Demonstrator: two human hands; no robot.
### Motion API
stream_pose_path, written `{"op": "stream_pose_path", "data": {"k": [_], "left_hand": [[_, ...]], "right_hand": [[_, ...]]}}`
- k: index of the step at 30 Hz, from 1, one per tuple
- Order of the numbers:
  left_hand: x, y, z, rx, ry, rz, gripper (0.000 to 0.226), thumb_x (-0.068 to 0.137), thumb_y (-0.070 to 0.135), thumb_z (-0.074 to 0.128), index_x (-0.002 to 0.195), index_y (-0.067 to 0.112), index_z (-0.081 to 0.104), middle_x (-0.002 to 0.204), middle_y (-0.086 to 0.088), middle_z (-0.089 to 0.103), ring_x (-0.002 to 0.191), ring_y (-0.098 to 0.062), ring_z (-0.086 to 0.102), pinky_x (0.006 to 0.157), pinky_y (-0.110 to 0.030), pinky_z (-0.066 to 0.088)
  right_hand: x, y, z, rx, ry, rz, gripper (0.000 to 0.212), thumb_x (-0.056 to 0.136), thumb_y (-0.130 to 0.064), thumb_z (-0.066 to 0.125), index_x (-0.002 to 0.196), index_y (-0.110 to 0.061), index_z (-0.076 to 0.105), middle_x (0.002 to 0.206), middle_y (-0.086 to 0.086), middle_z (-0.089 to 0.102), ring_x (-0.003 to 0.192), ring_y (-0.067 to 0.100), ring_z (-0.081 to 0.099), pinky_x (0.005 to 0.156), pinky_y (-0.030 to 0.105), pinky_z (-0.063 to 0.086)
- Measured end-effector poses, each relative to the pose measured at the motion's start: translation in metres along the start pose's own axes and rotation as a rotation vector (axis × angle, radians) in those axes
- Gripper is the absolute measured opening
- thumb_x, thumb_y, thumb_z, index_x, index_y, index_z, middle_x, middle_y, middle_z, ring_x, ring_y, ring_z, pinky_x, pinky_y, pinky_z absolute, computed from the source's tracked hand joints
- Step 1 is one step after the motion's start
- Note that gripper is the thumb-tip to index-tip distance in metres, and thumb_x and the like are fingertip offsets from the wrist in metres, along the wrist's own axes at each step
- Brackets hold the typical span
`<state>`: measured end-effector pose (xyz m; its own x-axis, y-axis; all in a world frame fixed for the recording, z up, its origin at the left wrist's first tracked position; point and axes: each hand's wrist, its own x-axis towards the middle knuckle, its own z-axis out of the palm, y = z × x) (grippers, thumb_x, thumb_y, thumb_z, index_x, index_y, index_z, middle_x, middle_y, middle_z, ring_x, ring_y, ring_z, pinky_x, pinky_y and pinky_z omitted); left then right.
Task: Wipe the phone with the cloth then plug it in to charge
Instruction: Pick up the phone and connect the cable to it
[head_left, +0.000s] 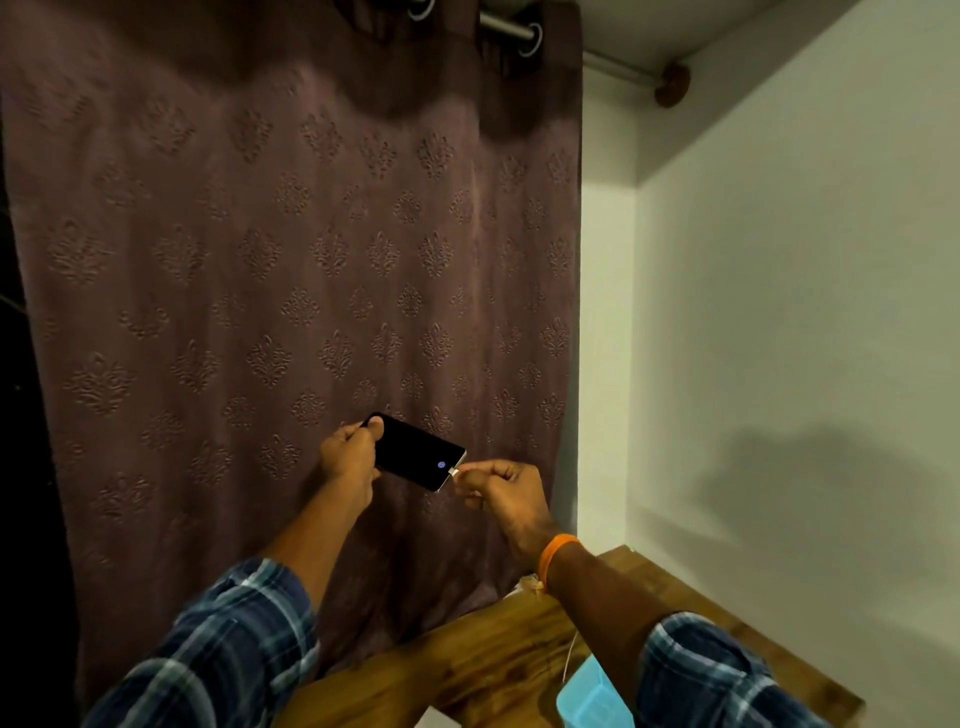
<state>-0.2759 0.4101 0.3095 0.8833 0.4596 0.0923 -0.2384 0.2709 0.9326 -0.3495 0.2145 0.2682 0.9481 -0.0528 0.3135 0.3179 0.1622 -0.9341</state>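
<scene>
Left hand (347, 454): grips one short end of the phone (415, 451), thumb across the top of the screen and fingers curled behind it.
Phone: held up in the air in front of the curtain (291, 270), screen dark but for a small blue mark close to the end away from the left-hand grip; the body slants down toward the right hand.
Right hand (498, 491): thumb and forefinger pinch the charger plug (453, 472), the other fingers curled in below.
Charger plug: small and pale, at the phone's lower short end, right at the pinch; it looks seated in the port, though the view is too small to be sure.
Wristband (557, 558): orange, on the right wrist, just behind the pinching hand.
Cloth (589, 699): light blue, lying on the wooden table (467, 670) well below both grips, partly behind the right sleeve (711, 675).
Cable (570, 656): a thin pale line on the table beside the cloth.
</scene>
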Motion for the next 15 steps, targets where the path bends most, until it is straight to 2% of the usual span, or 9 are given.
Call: {"op": "stream_pose_path", "data": {"k": [6, 9, 13, 15], "left_hand": [[-0.0059, 0.0040, -0.0019, 0.012, 0.003, 0.026, 0.007, 0.090, 0.021, 0.072, 0.092, 0.018, 0.065, 0.098, -0.010, 0.068, 0.092, -0.026, 0.063, 0.080, -0.044, 0.052], [-0.0058, 0.0031, -0.0046, 0.009, 0.011, 0.023, 0.012, 0.090, 0.021, 0.072, 0.083, 0.018, 0.063, 0.100, -0.011, 0.067, 0.095, -0.028, 0.063, 0.085, -0.050, 0.055], [-0.0063, 0.0024, -0.0073, -0.006, 0.024, 0.020, 0.014, 0.089, 0.022, 0.073, 0.096, 0.017, 0.063, 0.105, -0.010, 0.066, 0.098, -0.029, 0.062, 0.087, -0.051, 0.054], [-0.0073, 0.0026, -0.0079, -0.024, 0.028, 0.014, 0.012, 0.088, 0.022, 0.073, 0.090, 0.016, 0.063, 0.104, -0.010, 0.066, 0.097, -0.029, 0.061, 0.089, -0.053, 0.054]], "right_hand": [[-0.0021, -0.0025, 0.0016, -0.017, -0.002, 0.011, 0.010, 0.071, -0.012, 0.076, 0.079, -0.010, 0.081, 0.083, 0.022, 0.076, 0.077, 0.027, 0.070, 0.074, 0.038, 0.057], [-0.0040, -0.0037, 0.0013, 0.000, 0.009, 0.000, 0.016, 0.067, -0.018, 0.075, 0.079, -0.010, 0.081, 0.081, 0.019, 0.077, 0.078, 0.028, 0.072, 0.077, 0.039, 0.060], [-0.0063, -0.0054, 0.0017, 0.009, 0.020, -0.011, 0.018, 0.066, -0.020, 0.074, 0.079, -0.009, 0.081, 0.079, 0.018, 0.077, 0.082, 0.032, 0.074, 0.076, 0.040, 0.062], [-0.0080, -0.0059, 0.0015, 0.013, 0.025, -0.018, 0.016, 0.067, -0.019, 0.074, 0.079, -0.009, 0.081, 0.079, 0.017, 0.077, 0.081, 0.030, 0.075, 0.074, 0.038, 0.063]]}}
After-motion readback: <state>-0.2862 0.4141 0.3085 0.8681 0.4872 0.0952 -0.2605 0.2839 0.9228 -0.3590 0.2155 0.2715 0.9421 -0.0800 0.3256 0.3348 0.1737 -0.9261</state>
